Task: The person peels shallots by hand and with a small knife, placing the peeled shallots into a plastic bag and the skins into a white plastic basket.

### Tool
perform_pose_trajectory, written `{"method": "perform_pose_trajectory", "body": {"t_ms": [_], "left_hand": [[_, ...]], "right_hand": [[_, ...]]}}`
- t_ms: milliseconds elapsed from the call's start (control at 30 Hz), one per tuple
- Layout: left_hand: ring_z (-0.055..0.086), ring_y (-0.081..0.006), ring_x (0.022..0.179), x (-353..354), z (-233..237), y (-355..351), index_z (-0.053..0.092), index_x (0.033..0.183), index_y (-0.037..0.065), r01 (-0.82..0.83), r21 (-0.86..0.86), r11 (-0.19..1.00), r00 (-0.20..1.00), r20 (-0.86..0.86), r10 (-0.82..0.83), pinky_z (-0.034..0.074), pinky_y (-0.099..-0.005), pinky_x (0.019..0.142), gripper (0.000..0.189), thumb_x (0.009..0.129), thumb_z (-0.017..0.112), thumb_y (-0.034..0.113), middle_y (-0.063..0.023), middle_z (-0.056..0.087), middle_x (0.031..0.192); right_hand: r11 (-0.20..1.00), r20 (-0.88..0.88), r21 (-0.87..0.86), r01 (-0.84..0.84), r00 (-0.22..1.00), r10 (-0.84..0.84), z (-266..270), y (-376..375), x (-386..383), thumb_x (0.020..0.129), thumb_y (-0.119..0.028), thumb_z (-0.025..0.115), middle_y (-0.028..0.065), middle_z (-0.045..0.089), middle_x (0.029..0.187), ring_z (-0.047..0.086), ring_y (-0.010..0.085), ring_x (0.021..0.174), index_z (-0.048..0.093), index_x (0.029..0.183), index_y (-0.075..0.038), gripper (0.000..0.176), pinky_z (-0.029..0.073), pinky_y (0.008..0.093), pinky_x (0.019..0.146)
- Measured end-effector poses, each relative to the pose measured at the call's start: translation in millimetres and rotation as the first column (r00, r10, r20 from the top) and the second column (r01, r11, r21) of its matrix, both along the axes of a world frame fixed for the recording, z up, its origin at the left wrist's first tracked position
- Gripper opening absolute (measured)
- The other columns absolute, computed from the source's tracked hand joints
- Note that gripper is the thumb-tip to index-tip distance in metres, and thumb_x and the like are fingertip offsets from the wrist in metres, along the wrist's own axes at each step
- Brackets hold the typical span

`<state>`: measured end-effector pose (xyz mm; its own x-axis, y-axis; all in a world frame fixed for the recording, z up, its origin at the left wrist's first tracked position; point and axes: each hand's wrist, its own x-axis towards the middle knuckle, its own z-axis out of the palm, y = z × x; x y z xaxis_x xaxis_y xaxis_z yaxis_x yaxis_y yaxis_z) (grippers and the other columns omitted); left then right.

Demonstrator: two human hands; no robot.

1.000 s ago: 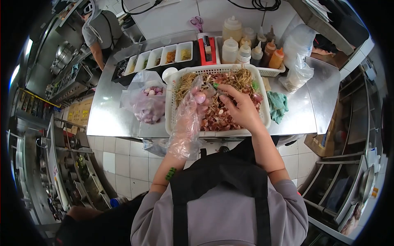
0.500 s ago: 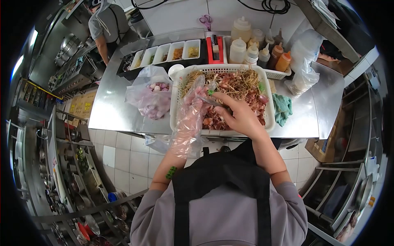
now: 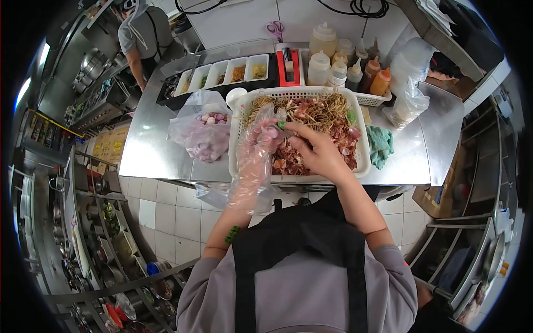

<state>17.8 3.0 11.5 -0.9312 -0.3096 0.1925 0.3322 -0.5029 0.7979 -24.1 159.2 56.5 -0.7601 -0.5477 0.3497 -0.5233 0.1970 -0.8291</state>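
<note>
My left hand (image 3: pixel 261 137), inside a loose clear plastic bag, closes around a pinkish shallot (image 3: pixel 271 133) over the left side of the basket. Against it, my right hand (image 3: pixel 322 155) is bare and curled, holding a small knife whose blade barely shows now. A bit of green shows at the right index fingertip. Beneath both hands the white plastic basket (image 3: pixel 365 158) holds reddish shallot skins (image 3: pixel 302 114) and dry, stringy roots (image 3: pixel 333 105). To the left sits a clear plastic bag (image 3: pixel 189 130) with several shallots (image 3: pixel 214 118) in it.
Behind the basket are a black rack of seasoning trays (image 3: pixel 237 73), a red-framed tool (image 3: pixel 289 66) and several squeeze bottles (image 3: pixel 319 67). A green cloth (image 3: pixel 380 145) lies right of the basket on the steel table (image 3: pixel 152 150). Another person (image 3: pixel 145 33) stands at the far left.
My right hand has turned slightly, and the knife blade that showed between the hands is now mostly hidden. My left hand stays nearly in place around the shallot.
</note>
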Motion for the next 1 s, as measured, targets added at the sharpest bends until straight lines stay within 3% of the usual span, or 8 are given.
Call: {"method": "perform_pose_trajectory", "body": {"t_ms": [133, 367, 467, 567, 600, 667, 900, 1000], "left_hand": [[0.06, -0.0152, 0.09, 0, -5, -4, 0.05, 0.121, 0.001, 0.085, 0.077, 0.993, 0.996, 0.004, -0.086, 0.049, -0.0251, 0.076, 0.044, 0.085, 0.065, 0.021, -0.0094, 0.057, 0.113], [0.058, -0.0134, 0.09, -1, 1, -2, 0.047, 0.123, 0.001, 0.209, 0.18, 0.961, 0.978, -0.025, -0.208, 0.048, -0.0222, 0.075, 0.045, 0.087, 0.062, 0.023, -0.0104, 0.055, 0.115], [0.057, -0.0128, 0.093, -2, 0, 0, 0.048, 0.122, 0.002, 0.178, 0.211, 0.961, 0.984, -0.042, -0.173, 0.047, -0.0221, 0.078, 0.042, 0.088, 0.061, 0.021, -0.0118, 0.055, 0.117], [0.056, -0.0135, 0.097, 0, -1, 1, 0.047, 0.123, 0.002, 0.121, 0.21, 0.97, 0.992, -0.01, -0.122, 0.047, -0.0234, 0.082, 0.04, 0.089, 0.06, 0.017, -0.0124, 0.054, 0.12], [0.057, -0.0143, 0.099, 1, -1, 1, 0.047, 0.124, 0.002, 0.101, 0.205, 0.974, 0.994, 0.015, -0.106, 0.047, -0.0247, 0.085, 0.039, 0.089, 0.059, 0.015, -0.0124, 0.054, 0.121], [0.056, -0.0155, 0.101, 1, -7, -1, 0.047, 0.124, 0.002, 0.11, 0.159, 0.981, 0.994, 0.003, -0.111, 0.047, -0.0263, 0.087, 0.039, 0.089, 0.058, 0.014, -0.0125, 0.054, 0.121], [0.055, -0.019, 0.106, 0, -8, 0, 0.048, 0.123, 0.002, 0.15, 0.112, 0.982, 0.988, -0.059, -0.144, 0.046, -0.0327, 0.094, 0.037, 0.089, 0.058, 0.013, -0.012, 0.055, 0.12], [0.057, -0.0191, 0.103, -2, -10, 3, 0.048, 0.123, 0.001, 0.119, 0.069, 0.991, 0.993, -0.036, -0.116, 0.047, -0.0323, 0.091, 0.039, 0.089, 0.059, 0.016, -0.0115, 0.055, 0.117]], "right_hand": [[0.997, 0.085, -0.076, -0.025, 0.996, 0.031, -1, 4, -7, 0.09, -0.013, 0.055, 0.013, 0.063, 0.105, 0.06, 0.0199, 0.098, 0.055, 0.117, -0.005, 0.028, 0.044, 0.0301, 0.085], [0.999, 0.053, -0.037, 0.02, 0.998, -0.018, 13, 12, -8, 0.09, -0.013, 0.055, 0.0138, 0.063, 0.108, 0.06, 0.0228, 0.101, 0.054, 0.117, -0.004, 0.029, 0.043, 0.0312, 0.088], [0.998, 0.039, 0.007, -0.064, 0.997, 0.064, 14, 13, -4, 0.089, -0.012, 0.055, 0.0153, 0.062, 0.108, 0.061, 0.0261, 0.097, 0.055, 0.117, -0.004, 0.029, 0.045, 0.0323, 0.084], [0.992, 0.027, 0.1, -0.083, 0.996, 0.08, 15, 9, 2, 0.086, -0.009, 0.056, 0.017, 0.062, 0.104, 0.062, 0.0324, 0.082, 0.056, 0.115, -0.005, 0.03, 0.047, 0.0352, 0.072], [0.992, 0.027, 0.099, -0.082, 0.996, 0.079, 14, 8, 2, 0.086, -0.009, 0.056, 0.017, 0.062, 0.104, 0.062, 0.0324, 0.082, 0.056, 0.115, -0.005, 0.03, 0.047, 0.0352, 0.072], [0.996, -0.138, 0.046, -0.073, 0.987, 0.078, 10, 6, 1, 0.085, -0.008, 0.057, 0.0169, 0.063, 0.099, 0.062, 0.0332, 0.079, 0.056, 0.115, -0.005, 0.03, 0.048, 0.0358, 0.069], [0.996, -0.166, 0.057, -0.063, 0.983, 0.071, 14, 7, 3, 0.084, -0.007, 0.057, 0.0168, 0.063, 0.095, 0.062, 0.0336, 0.077, 0.058, 0.112, -0.005, 0.028, 0.048, 0.0369, 0.068], [0.994, -0.208, 0.109, -0.016, 0.977, 0.038, 9, 7, -1, 0.084, -0.006, 0.056, 0.0164, 0.063, 0.097, 0.062, 0.0336, 0.078, 0.058, 0.111, -0.005, 0.027, 0.048, 0.0364, 0.068]]}}
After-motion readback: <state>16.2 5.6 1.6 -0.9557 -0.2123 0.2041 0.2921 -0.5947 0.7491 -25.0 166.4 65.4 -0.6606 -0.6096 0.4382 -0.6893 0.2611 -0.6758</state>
